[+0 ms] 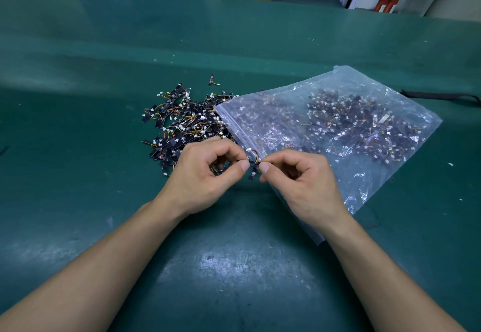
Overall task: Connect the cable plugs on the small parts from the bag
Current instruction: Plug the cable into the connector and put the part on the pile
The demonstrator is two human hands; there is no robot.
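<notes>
One small part (253, 165) was pinched between left hand (208, 173) and right hand (299, 178), fingers curled; mating judged under way. White plug (249, 149) to be pressed home next.

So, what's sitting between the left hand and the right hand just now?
In the head view, one small part, pinched by the left hand and right hand; its white plug sticks up.
</notes>
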